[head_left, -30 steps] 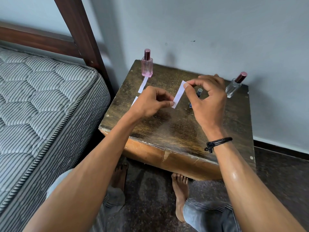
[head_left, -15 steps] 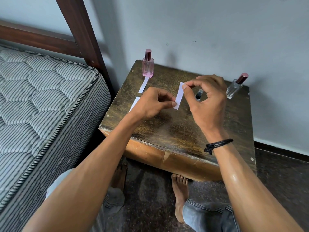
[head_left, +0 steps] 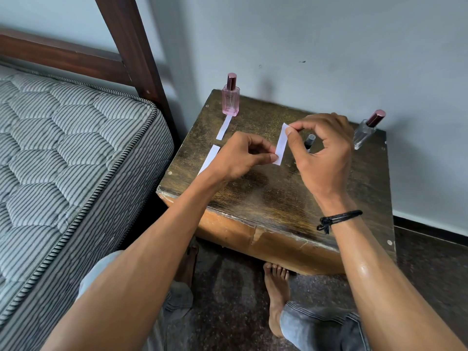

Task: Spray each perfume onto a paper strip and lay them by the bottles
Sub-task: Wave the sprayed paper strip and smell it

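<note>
You hold one paper strip [head_left: 281,144] above the middle of the wooden table [head_left: 266,198], stretched between both hands. Your left hand [head_left: 240,155] is curled nearly closed, thumb and forefinger pinching the strip's near end. Your right hand [head_left: 324,153] is loosely rounded, its thumb and forefinger nipping the far end, the other fingers arched over without gripping anything. A black cord bracelet [head_left: 336,219] sits on your right wrist.

At the table's far left corner a pink bottle [head_left: 230,98] stands upright, with a second strip [head_left: 224,127] lying flat just in front of it. A third strip [head_left: 210,157] lies nearer along the left edge, partly covered by your left wrist. A small dark bottle [head_left: 309,143] stands behind your right hand, mostly hidden. At the far right corner stands a clear bottle [head_left: 366,130] with a dark red cap.

A striped mattress [head_left: 63,148] lies to the left of the table.
</note>
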`<state>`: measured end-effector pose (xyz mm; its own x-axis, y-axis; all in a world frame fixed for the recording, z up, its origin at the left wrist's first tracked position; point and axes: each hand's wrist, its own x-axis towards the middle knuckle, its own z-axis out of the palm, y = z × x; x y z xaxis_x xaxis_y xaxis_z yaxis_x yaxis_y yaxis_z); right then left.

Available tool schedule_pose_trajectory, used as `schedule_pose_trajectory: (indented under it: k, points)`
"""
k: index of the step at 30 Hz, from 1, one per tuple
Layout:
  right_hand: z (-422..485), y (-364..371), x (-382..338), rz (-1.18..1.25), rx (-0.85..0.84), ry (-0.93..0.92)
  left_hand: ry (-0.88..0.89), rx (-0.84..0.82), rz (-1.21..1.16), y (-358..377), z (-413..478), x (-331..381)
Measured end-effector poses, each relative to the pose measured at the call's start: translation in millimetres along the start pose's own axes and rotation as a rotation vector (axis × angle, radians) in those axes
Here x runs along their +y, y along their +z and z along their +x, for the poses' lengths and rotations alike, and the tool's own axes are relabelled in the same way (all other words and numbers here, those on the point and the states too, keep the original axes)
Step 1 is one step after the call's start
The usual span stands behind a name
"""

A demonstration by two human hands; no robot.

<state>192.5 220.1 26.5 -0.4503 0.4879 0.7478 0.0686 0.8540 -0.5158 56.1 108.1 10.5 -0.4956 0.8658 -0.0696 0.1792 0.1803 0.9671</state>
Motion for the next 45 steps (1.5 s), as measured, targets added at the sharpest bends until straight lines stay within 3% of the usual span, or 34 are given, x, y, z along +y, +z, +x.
schedule_pose_trajectory:
  k: [9, 20, 30, 37, 45]
  points:
    - [0.5, -2.5, 2.2, 0.054, 0.005, 0.082, 0.002, 0.004, 0.000, -0.8, -0.6, -0.1]
    - [1.0, -2.9, 2.5, 0.059, 0.035, 0.024, 0.016, -0.019, -0.104, 2.4, -2.4, 2.2]
    - [3.3, -5.9, 5.0, 0.059, 0.051, 0.065, 0.009, -0.213, -0.318, 2.1, -4.7, 2.0]
    - [2.7, -6.1, 5.5, 0.046, 0.047, 0.047, -0.103, -0.080, -0.199, 2.5, -2.0, -2.1]
    - [2.9, -6.5, 7.0, 0.040, 0.045, 0.043, -0.116, -0.062, -0.151, 1.5, -1.5, -1.5]
